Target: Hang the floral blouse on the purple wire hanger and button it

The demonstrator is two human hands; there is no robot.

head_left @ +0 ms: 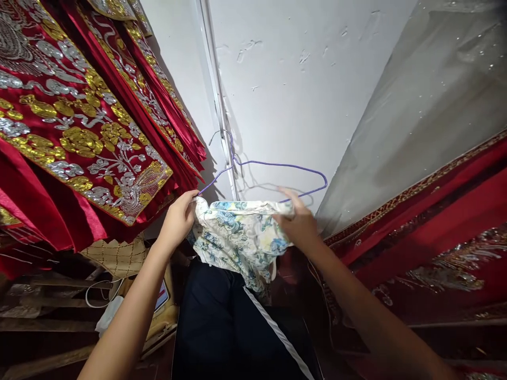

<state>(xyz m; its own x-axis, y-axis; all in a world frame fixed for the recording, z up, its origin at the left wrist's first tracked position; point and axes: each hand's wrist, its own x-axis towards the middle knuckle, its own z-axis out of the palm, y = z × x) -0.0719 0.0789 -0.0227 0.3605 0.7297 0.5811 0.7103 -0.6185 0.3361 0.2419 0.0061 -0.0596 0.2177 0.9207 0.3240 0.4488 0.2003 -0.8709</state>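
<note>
A white garment with blue and yellow flowers [241, 232] hangs bunched in front of me, over my lap. Part of a purple wire hanger [285, 165] is inside it; the hanger's right end and hook stick out above the cloth. My left hand [180, 219] is closed on the garment's left top edge, beside the hanger's arm. At the right top edge, my right hand [299, 219] is slightly blurred, its fingers around the cloth by the hanger's lower bar. A long white strap [279, 332] trails down from the garment across my dark trousers.
Red garments with gold and silver embroidery [91, 132] hang at the left. A white wall [285, 95] with a vertical metal strip [216, 84] stands ahead. Greyish sheer fabric [431, 105] and red cloth [428, 237] hang at the right. A phone [161, 296] lies low on the left.
</note>
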